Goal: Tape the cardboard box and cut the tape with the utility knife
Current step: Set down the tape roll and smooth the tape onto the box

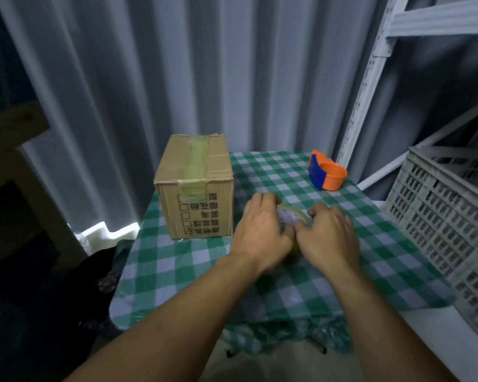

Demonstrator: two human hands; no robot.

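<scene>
On the checked tablecloth (260, 271), left hand (260, 232) and right hand (329, 235) both clasp the tape roll (293, 216), fingers curled; a lost tape end could stall things

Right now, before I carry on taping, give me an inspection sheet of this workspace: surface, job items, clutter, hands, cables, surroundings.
Surface: small table under a green-and-white checked cloth, which hangs crumpled over the near edge.
Job's things: cardboard box upright at back left, a tape strip already along its top and down the front. Tape roll flat on the cloth. Utility knife: none seen.
Clutter: orange-and-blue tape dispenser at back right.
Hands: left hand and right hand both on the tape roll, thumbs meeting at its near rim; exact grip blurred.
Cables: nothing seen.
Surroundings: grey curtain behind, white metal shelving and grey plastic crate on the right.
</scene>
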